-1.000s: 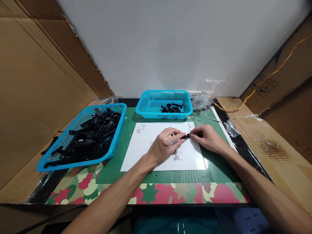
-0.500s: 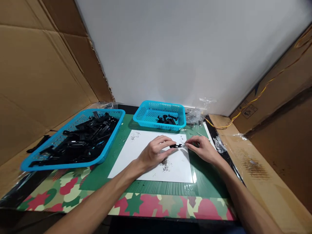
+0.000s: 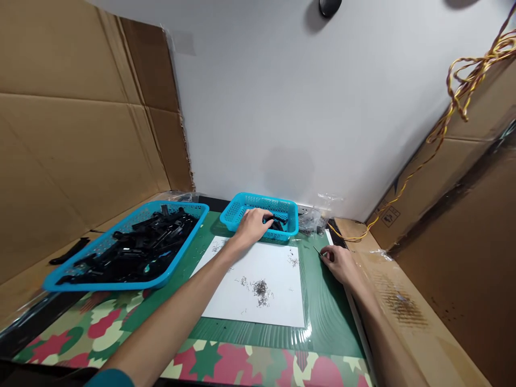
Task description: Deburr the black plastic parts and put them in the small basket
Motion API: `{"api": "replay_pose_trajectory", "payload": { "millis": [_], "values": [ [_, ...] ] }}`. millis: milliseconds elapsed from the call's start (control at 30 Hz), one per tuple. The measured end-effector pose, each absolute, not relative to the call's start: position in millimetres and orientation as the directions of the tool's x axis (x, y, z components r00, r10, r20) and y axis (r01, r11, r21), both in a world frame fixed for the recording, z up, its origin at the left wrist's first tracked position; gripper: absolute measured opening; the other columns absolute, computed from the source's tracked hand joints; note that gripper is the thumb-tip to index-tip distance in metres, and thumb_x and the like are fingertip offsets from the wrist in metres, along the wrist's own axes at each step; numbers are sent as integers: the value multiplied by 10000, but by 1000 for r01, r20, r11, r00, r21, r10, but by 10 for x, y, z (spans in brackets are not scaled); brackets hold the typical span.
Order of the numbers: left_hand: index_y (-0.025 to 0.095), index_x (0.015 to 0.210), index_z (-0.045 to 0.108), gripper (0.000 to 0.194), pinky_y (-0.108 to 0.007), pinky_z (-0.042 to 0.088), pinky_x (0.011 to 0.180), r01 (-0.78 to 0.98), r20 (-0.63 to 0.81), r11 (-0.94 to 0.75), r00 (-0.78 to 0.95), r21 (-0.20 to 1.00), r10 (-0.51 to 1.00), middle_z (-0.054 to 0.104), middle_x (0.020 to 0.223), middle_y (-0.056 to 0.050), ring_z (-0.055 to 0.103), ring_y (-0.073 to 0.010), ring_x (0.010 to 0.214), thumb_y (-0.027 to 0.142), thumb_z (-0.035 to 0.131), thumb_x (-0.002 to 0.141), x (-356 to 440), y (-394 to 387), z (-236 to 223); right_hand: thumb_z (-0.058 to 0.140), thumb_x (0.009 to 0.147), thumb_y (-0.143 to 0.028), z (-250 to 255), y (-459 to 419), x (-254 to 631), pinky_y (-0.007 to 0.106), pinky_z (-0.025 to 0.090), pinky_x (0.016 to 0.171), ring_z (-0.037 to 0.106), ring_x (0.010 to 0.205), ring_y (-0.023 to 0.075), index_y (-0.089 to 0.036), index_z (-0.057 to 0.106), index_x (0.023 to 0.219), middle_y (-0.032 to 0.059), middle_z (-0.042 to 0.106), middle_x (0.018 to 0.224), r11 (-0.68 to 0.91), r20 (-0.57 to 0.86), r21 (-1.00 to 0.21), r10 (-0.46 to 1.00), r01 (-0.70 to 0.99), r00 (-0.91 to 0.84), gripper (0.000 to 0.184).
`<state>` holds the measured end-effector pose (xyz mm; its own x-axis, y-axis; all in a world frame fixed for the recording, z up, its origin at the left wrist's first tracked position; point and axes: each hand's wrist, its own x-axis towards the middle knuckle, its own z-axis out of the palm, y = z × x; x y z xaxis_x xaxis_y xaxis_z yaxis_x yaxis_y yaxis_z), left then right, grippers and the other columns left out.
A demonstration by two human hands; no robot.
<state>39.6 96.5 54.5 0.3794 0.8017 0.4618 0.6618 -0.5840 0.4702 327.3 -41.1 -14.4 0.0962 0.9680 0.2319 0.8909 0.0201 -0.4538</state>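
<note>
My left hand (image 3: 253,224) reaches into the small blue basket (image 3: 242,206) at the back of the mat, fingers curled over the black plastic parts (image 3: 280,221) lying inside. Whether it still grips a part is hidden by the fingers. My right hand (image 3: 337,262) rests on the green mat (image 3: 322,306) to the right of the white sheet (image 3: 262,293), pinching a thin metal pick (image 3: 316,251) that points back and left. Fine dark shavings (image 3: 261,287) lie scattered on the sheet.
A large blue basket (image 3: 108,279) heaped with black plastic parts stands at the left. Crumpled clear bags (image 3: 311,219) lie behind the small basket. Cardboard walls close in both sides, and yellow wires (image 3: 459,91) hang at the right. A lone black part (image 3: 66,251) lies on the cardboard at far left.
My left hand has moved from the white sheet back into the small basket with the black part. My right hand slid right, off the sheet. The camera tilted upward.
</note>
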Motion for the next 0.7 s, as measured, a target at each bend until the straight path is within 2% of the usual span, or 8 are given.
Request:
{"api": "replay_pose_trajectory", "payload": {
  "millis": [100,233,367,500,633,700],
  "values": [
    [208,1006,848,190,-393,577,954,650,416,-611,452,453,789,834,1068,-89,775,-275,1000,254,692,906,370,998,538,616,898,-231,-129,-426,3253,272,412,616,680,681,202,-213,793,966,30,739,735,44,218,-452,974,891,63,191],
    [218,985,850,222,-415,542,1017,660,389,-620,486,425,783,829,1097,-90,762,-286,1048,263,644,915,245,1012,623,612,929,-246,-85,-454,3210,286,429,618,682,681,216,-201,784,1015,34,730,736,66,217,-459,975,886,40,198],
    [200,1031,840,289,-396,531,1014,707,394,-573,428,414,813,817,1144,-101,741,-292,1103,320,593,940,-41,983,832,598,963,-247,-55,-478,3093,344,516,807,713,912,260,-173,770,1088,97,758,957,129,264,-469,965,874,-1,225],
    [183,1014,834,370,-340,543,892,757,388,-511,363,407,847,827,1088,-87,753,-274,990,392,532,963,-499,881,1080,596,993,-264,-68,-502,2904,401,552,919,717,1024,277,-181,759,1134,119,756,1098,254,294,-538,950,804,-104,231],
    [196,993,836,396,-326,544,868,845,386,-438,310,308,869,825,1103,-82,750,-279,984,433,521,947,-974,742,1217,588,988,-187,-62,-534,2770,456,521,1042,695,1194,303,-189,729,1257,142,727,1307,311,263,-587,947,748,-188,304],
    [206,1000,837,410,-341,547,896,868,375,-402,283,291,883,822,1122,-87,748,-296,1021,464,525,939,-1171,658,1223,592,983,-168,-12,-570,2752,454,506,1062,676,1232,297,-202,718,1285,134,714,1338,348,268,-598,936,722,-229,328]
  ]
}}
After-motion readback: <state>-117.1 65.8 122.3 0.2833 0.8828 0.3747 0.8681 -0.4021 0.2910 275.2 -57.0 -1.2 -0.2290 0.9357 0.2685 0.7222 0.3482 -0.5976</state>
